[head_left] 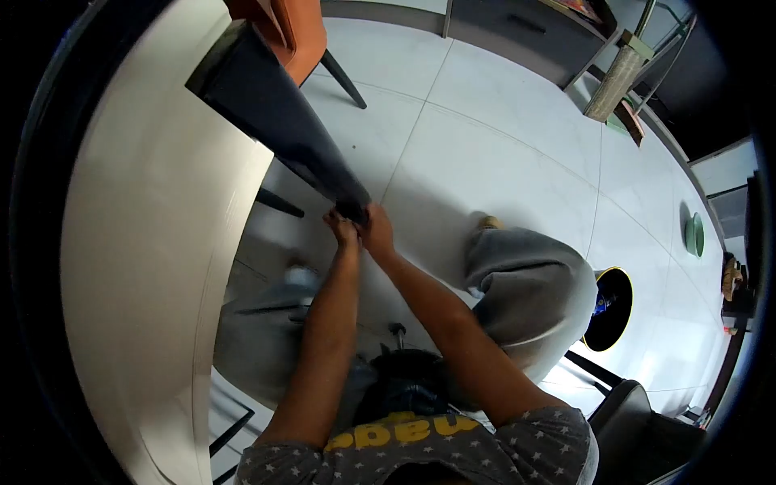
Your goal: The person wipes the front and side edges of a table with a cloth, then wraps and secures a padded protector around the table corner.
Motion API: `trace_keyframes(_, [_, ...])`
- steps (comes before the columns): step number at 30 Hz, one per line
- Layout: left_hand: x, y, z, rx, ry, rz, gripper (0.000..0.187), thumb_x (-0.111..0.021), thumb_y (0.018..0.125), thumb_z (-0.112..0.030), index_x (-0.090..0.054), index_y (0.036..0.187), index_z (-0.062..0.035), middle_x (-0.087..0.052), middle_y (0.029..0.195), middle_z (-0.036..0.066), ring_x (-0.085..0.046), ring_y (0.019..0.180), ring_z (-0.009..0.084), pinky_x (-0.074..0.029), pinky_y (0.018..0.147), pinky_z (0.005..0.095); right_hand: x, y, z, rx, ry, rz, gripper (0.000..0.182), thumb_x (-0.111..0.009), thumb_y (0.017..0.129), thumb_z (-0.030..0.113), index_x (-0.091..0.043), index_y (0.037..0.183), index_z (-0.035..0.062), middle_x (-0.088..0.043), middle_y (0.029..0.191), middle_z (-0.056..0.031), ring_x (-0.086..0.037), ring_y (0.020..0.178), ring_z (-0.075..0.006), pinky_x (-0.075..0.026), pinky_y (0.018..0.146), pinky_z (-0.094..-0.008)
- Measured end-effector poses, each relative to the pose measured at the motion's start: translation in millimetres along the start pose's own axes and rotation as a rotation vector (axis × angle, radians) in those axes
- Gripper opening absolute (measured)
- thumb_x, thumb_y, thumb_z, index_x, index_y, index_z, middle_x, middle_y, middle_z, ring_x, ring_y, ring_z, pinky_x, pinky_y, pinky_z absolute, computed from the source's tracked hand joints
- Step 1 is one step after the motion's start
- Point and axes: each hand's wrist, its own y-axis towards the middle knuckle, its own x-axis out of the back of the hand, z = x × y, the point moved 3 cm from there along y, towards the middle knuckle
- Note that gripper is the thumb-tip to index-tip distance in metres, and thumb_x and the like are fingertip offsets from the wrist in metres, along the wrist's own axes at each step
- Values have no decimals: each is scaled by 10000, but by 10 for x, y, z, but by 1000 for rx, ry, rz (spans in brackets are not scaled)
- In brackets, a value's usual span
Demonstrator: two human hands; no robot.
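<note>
A long, dark, slightly shiny piece stretches from my hands toward the upper left. It is broad at the far end, narrows toward me, and may be a black plastic bag, though its kind is not certain. Its far end crosses the edge of the pale table. My left hand pinches the narrow end, fingers closed. Right beside it, my right hand is also closed on that end. The fingertips are partly hidden where both hands meet.
An orange chair stands behind the dark piece. To my right is a black bin with a yellow rim. A broom leans near the upper right cabinets, a green basin is farther right, and a dark chair is lower right.
</note>
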Motion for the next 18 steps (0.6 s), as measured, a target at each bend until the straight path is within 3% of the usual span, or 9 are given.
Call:
trace_keyframes(1, [52, 118, 109, 3, 2, -9, 245, -343, 966, -237, -329, 1109, -39, -424, 1029, 118, -453, 924, 241, -410, 874, 355, 45, 31, 104, 41, 21, -23, 340, -709, 677, 84, -515, 948, 22, -548, 923, -178, -515, 898, -382, -395, 786, -431])
trace_keyframes(3, [107, 337, 155, -371, -15, 17, 287, -360, 971, -273, -339, 1120, -29, -432, 1036, 136, -455, 938, 250, -410, 861, 357, 155, 143, 321, 124, 43, -30, 342, -711, 662, 70, -517, 939, 18, -546, 920, -179, -512, 890, -384, -399, 775, -421])
trace_keyframes(6, [-84, -168, -735, -380, -32, -139, 332, -376, 975, -313, -354, 1129, -19, -438, 1041, 155, -456, 947, 252, -406, 849, 365, 383, 271, 714, 271, 44, -30, 380, -722, 606, 13, -516, 926, 16, -544, 906, -171, -504, 871, -390, -403, 750, -407])
trace_keyframes(7, [-130, -267, -897, -386, -63, -106, 354, -390, 964, -341, -348, 1223, -102, -437, 1152, 161, -469, 984, 269, -427, 827, 393, 399, 305, 773, 281, 83, -54, 370, -740, 619, 39, -519, 915, 25, -555, 894, -168, -523, 867, -384, -422, 749, -409])
trace_keyframes(10, [-79, -143, -730, -472, 73, -179, 382, -352, 981, -369, -375, 1112, -10, -431, 1042, 151, -455, 944, 259, -403, 848, 366, 288, 274, 624, 269, 166, -90, 380, -756, 633, 58, -508, 920, 40, -564, 884, -168, -543, 858, -376, -439, 748, -412])
trace_keyframes(13, [26, 175, -201, -506, 80, -156, 394, -350, 981, -381, -377, 1108, -9, -418, 1032, 141, -447, 952, 263, -398, 862, 354, 80, 191, 258, 208, 140, -65, 390, -753, 635, 45, -493, 925, 36, -564, 884, -168, -545, 852, -374, -439, 742, -416])
trace_keyframes(14, [133, 335, 98, -496, 87, -163, 394, -350, 981, -381, -377, 1108, -9, -418, 1032, 141, -447, 952, 263, -398, 862, 354, 45, 164, 148, 167, 114, -53, 378, -748, 644, 42, -493, 923, 34, -565, 884, -167, -547, 847, -376, -441, 741, -416])
trace_keyframes(16, [167, 544, 511, -87, -511, 182, 376, -342, 984, -365, -380, 1117, -15, -416, 1014, 127, -449, 961, 272, -387, 896, 353, -6, 97, -35, 124, 88, -32, 366, -744, 653, 38, -494, 920, 32, -566, 883, -167, -550, 841, -379, -443, 740, -415])
trace_keyframes(18, [149, 455, 513, 10, -294, 0, 353, -332, 986, -341, -385, 1121, -19, -442, 1041, 128, -477, 968, 281, -391, 906, 358, -85, 75, -222, -70, 24, 93, 357, -738, 675, 41, -495, 936, 26, -566, 877, -165, -556, 840, -389, -448, 732, -409])
